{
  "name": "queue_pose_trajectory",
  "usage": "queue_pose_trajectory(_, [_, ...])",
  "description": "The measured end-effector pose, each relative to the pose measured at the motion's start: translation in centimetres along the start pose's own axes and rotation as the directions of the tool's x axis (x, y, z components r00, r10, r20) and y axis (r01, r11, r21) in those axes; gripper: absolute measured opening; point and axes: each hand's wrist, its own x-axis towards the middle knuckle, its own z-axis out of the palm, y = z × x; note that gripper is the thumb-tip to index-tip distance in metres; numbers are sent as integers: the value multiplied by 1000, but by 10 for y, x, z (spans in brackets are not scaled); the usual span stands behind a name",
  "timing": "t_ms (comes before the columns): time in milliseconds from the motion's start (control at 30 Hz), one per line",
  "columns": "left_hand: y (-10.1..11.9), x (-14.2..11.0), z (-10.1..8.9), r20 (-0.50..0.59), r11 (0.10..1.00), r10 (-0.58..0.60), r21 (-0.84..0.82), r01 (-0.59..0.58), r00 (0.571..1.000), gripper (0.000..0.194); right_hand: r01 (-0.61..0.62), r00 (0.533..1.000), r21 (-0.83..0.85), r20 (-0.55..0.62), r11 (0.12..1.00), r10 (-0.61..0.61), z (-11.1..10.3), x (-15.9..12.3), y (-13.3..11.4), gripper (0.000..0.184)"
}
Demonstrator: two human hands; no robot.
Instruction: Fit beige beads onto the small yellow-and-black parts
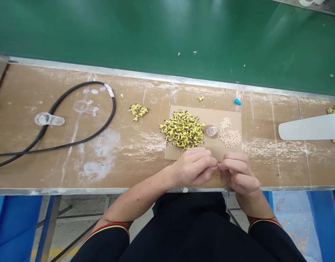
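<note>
My left hand (194, 167) and my right hand (236, 173) meet at the near edge of a cardboard sheet (211, 118), their fingertips pinching a tiny part (218, 166) that is mostly hidden and too small to identify. Just beyond my left hand lies a heap of small yellow-and-black pieces (182, 130) on the sheet. Nearer my right hand is a pile of beige pellets (229, 135). Between these heaps stands a small clear plastic cup (211, 131), holding something I cannot make out.
A black cable (82, 125) and clear plastic pieces (46, 119) lie on the brown-covered bench (134, 163) at left. A yellow clump (138, 111), a blue scrap (237, 101) and a white plastic blade (310, 127) also lie there. A green belt (129, 32) runs beyond the metal edge.
</note>
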Motion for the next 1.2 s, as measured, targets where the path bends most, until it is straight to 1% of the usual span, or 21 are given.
queue_pose_trajectory(100, [-2, 0, -1, 1, 1000, 8, 14, -8, 1000, 11, -10, 1000, -15, 19, 1000, 10, 1, 0, -2, 38])
queue_pose_trajectory(267, [-4, 1, -4, 19, 999, 25, 30, -25, 1000, 10, -1, 1000, 0, 11, 1000, 1, 2, -2, 0, 38])
queue_pose_trajectory(467, [-2, 2, -3, 25, 1000, 20, 23, -21, 999, 13, -54, 993, 28, 106, 998, 51, 1, -3, 2, 36])
queue_pose_trajectory(633, [0, 1, 1, 5, 999, -4, -35, 5, 1000, 14, -41, 987, 49, 154, 998, 33, 0, 1, 1, 35])
queue_pose_trajectory(833, [2, 0, 3, 0, 991, -44, -126, 43, 999, 16, -7, 992, 59, 126, 998, 0, 1, 4, -1, 34])
queue_pose_trajectory(933, [4, 0, 3, 10, 979, -78, -186, 78, 997, 16, -38, 995, 58, 99, 998, 32, 3, 3, -4, 35])
queue_pose_trajectory(1100, [7, 0, 4, 45, 938, -144, -312, 151, 989, 17, -38, 999, 66, 29, 997, 36, 6, 2, -7, 38])
queue_pose_trajectory(1200, [7, -1, 4, 64, 905, -167, -386, 179, 984, 18, -37, 999, 87, 12, 996, 36, 8, 1, -9, 37])
